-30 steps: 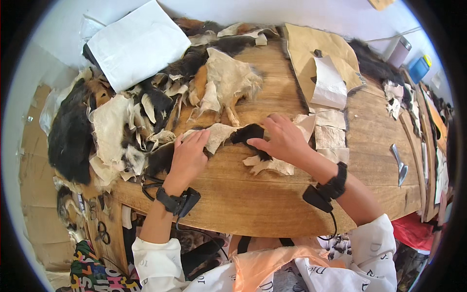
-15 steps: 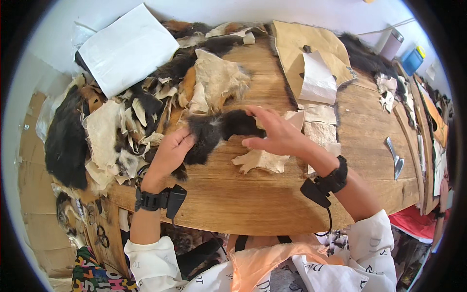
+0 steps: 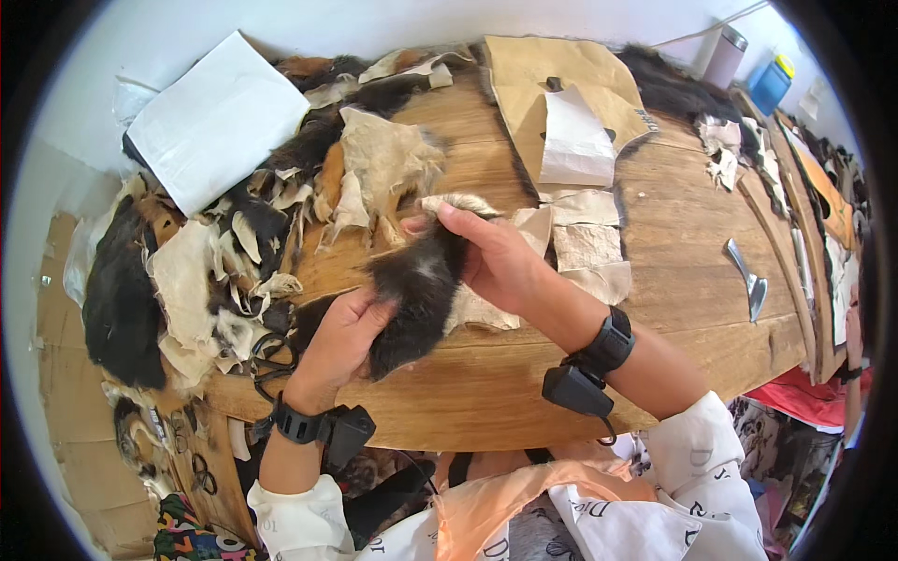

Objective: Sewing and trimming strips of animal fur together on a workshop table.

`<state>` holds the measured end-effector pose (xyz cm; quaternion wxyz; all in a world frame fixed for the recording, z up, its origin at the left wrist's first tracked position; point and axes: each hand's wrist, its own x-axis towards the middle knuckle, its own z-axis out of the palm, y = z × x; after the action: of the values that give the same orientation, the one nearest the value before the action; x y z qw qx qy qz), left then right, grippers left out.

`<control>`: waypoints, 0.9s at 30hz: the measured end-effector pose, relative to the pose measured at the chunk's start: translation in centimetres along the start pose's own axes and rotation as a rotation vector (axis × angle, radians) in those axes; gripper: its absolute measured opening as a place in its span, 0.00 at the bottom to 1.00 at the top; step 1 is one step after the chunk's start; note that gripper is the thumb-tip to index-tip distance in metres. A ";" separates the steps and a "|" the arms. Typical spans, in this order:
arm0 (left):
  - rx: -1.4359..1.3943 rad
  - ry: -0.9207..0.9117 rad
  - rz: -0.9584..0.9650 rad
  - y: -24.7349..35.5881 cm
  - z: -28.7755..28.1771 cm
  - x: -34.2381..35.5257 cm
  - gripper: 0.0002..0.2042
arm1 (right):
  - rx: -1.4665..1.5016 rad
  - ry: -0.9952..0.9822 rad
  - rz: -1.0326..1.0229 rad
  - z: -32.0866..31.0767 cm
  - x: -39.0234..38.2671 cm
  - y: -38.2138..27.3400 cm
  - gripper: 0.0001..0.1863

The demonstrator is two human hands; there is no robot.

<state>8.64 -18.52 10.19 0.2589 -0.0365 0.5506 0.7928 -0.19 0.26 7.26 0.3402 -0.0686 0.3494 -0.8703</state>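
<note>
A strip of black fur (image 3: 416,285), pale at its upper edge, is lifted slantwise between my hands, fur side showing. My left hand (image 3: 344,337) grips its lower part, thumb pressed on the fur. My right hand (image 3: 500,266) pinches the upper end under its thumb; some fingers are hidden behind. Cream hide scraps (image 3: 486,309) lie under and beside my right hand. Square cream pieces (image 3: 585,243) form a column to its right, on the wooden table (image 3: 683,252).
Mixed fur and hide scraps (image 3: 126,280) heap at the left, under a white sheet (image 3: 215,122). A brown paper sheet (image 3: 519,75) lies at the back, a metal tool (image 3: 748,280) at right. A pink flask (image 3: 725,56), a blue bottle (image 3: 772,84) and wooden strips (image 3: 776,280) are along the right.
The piece under my hands has turned from partly pale side up to dark fur up and is now raised and tilted. Both hands have closed on it; my right hand has shifted left.
</note>
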 end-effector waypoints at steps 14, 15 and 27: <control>0.104 0.160 0.057 -2.0 2.2 4.7 0.15 | -0.110 0.189 -0.218 -8.4 -3.0 -5.6 0.04; 0.151 0.191 0.058 -2.2 2.2 5.3 0.15 | -0.315 0.365 -0.202 -9.1 -3.3 -6.1 0.04; 0.586 0.398 0.062 -2.2 1.2 7.8 0.14 | -0.654 0.610 -0.286 -12.4 -6.9 -9.1 0.08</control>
<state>3.16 -14.04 6.12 0.1216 -0.0976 0.7953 0.5858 -4.36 16.38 4.83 0.0592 0.0392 0.6766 -0.7329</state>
